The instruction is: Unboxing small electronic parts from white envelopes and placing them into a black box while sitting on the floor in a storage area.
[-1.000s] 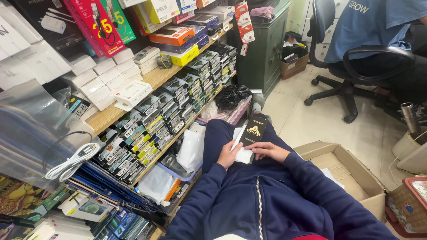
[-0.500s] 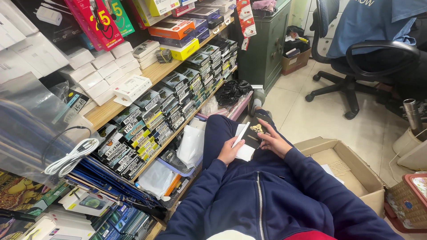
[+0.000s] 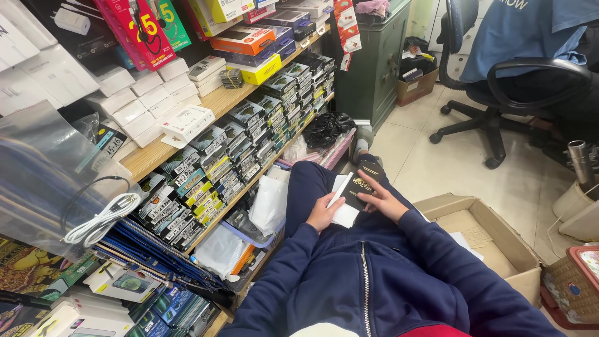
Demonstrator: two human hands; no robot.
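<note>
I sit with my legs stretched out, in a dark blue zip jacket and trousers. My left hand (image 3: 322,213) rests on my lap and holds a white flat packet (image 3: 342,201) by its edge. My right hand (image 3: 382,201) grips a small black box with gold print (image 3: 361,185), held over the white packet. Both hands are close together above my thighs.
Wooden shelves (image 3: 215,103) on the left are packed with small boxed goods. White plastic bags (image 3: 268,203) lie by my left leg. An open cardboard box (image 3: 493,240) stands on the tiled floor at my right. A person sits on an office chair (image 3: 499,93) beyond. A green cabinet (image 3: 374,68) stands ahead.
My right hand has reached forward onto the black box and now grips it above the white packet. The view has tilted slightly.
</note>
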